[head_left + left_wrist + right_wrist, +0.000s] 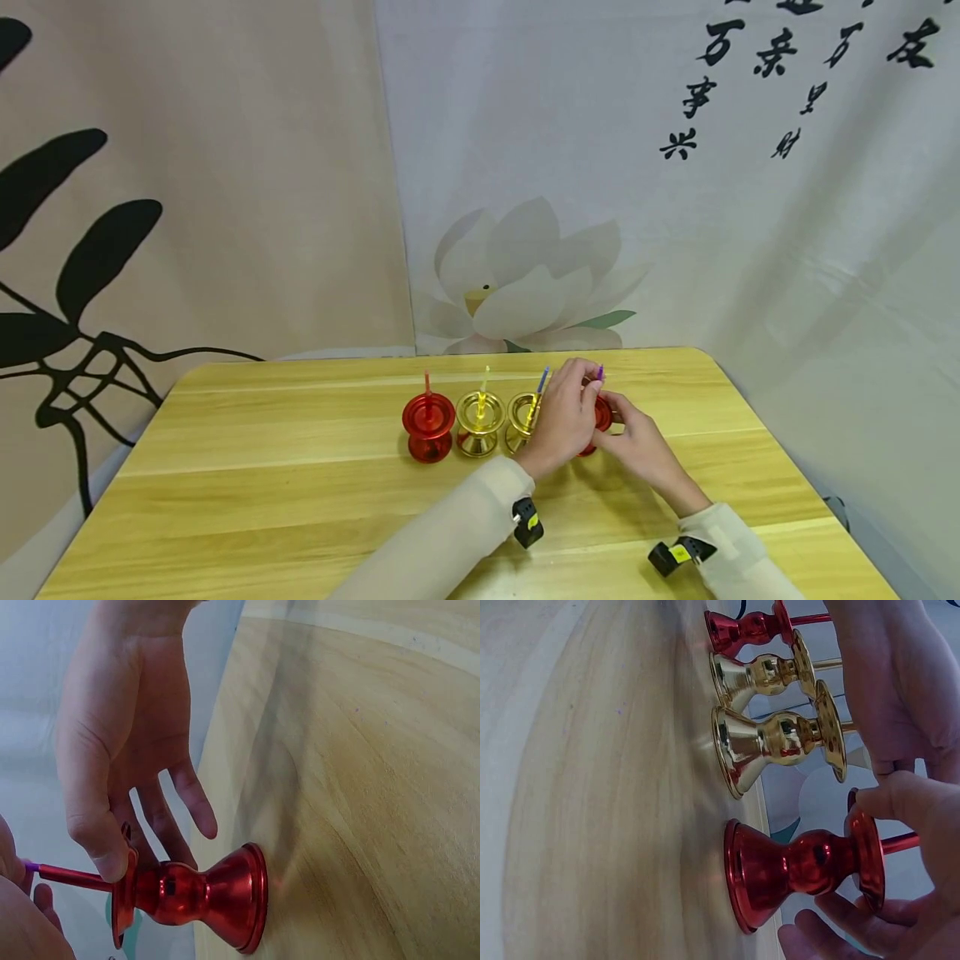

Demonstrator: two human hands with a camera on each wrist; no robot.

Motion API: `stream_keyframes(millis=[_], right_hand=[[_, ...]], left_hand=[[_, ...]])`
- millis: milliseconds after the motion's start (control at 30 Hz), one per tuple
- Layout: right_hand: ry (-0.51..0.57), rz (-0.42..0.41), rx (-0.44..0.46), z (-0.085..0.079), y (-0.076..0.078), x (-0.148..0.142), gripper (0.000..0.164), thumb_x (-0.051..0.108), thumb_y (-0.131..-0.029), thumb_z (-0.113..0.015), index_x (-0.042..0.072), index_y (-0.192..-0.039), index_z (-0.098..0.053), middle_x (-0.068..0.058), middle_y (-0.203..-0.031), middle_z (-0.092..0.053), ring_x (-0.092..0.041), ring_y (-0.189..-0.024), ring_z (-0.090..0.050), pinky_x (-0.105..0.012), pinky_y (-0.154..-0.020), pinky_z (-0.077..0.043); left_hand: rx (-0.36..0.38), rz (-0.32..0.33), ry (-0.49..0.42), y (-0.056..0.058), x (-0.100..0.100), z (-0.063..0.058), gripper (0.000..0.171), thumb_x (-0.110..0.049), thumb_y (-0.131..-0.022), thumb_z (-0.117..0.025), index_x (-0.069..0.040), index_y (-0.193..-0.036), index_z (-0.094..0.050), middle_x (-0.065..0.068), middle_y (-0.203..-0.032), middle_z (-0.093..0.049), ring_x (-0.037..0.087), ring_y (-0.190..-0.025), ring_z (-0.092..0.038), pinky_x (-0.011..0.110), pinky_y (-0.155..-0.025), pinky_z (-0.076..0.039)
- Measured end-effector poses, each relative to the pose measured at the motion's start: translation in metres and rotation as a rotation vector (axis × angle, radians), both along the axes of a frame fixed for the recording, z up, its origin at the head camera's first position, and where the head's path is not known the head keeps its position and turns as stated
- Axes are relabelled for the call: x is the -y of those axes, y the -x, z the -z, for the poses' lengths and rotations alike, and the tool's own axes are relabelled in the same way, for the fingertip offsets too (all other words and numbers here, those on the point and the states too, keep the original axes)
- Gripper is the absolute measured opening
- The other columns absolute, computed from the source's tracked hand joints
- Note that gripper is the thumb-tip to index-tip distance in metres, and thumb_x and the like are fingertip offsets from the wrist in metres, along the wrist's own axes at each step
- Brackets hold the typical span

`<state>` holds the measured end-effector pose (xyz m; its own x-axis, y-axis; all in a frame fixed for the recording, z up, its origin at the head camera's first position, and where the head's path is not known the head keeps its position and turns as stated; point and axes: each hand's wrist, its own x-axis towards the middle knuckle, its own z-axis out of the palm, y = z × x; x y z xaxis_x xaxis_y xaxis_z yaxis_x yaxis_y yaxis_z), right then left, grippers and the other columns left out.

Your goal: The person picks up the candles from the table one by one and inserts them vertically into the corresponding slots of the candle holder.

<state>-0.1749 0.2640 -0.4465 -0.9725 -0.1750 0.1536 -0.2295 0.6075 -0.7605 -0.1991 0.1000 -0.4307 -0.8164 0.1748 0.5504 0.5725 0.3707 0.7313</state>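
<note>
My left hand (561, 415) pinches a thin purple candle (31, 866) at the top of the red candlestick (784, 864) furthest right. The lower end of that candle sits in the candlestick's narrow upright tube (73, 877). With thumb and fingers, my right hand (643, 443) holds the same candlestick by its dish rim (868, 859). Its flared base stands on the table. Close left of my left hand is a gold candlestick (519, 414) with a blue candle (543, 380), partly hidden by that hand.
Further left in the row stand another gold candlestick (480, 421) with a yellow candle (485, 379) and a red candlestick (429, 425) with a red candle (427, 382). The wooden table (285, 492) ends at a printed cloth backdrop (300, 167).
</note>
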Motion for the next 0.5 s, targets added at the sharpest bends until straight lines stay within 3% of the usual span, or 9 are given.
stream_keyframes(millis=[167,500], right_hand=[[-0.005,0.001,-0.003,0.0000,0.0003,-0.0004,0.067,0.017,-0.100,-0.080,-0.012,-0.153,-0.051,-0.027,-0.141,-0.066,-0.041,-0.128,-0.064,-0.063,-0.109,-0.050],[-0.012,-0.002,0.007,0.0012,0.0004,-0.0003,0.069,0.020,-0.102,-0.080,-0.012,-0.154,-0.050,-0.029,-0.145,-0.064,-0.043,-0.131,-0.063,-0.062,-0.109,-0.052]], left_hand=[[-0.053,-0.006,0.035,0.0009,-0.0001,-0.0015,0.013,-0.004,-0.111,-0.061,-0.005,-0.122,-0.068,0.007,-0.119,-0.071,0.025,-0.110,-0.065,0.034,-0.100,-0.053],[-0.076,-0.001,0.069,0.0023,0.0008,-0.0023,0.013,-0.005,-0.111,-0.060,-0.003,-0.122,-0.068,0.008,-0.118,-0.072,0.025,-0.108,-0.065,0.032,-0.097,-0.054]])
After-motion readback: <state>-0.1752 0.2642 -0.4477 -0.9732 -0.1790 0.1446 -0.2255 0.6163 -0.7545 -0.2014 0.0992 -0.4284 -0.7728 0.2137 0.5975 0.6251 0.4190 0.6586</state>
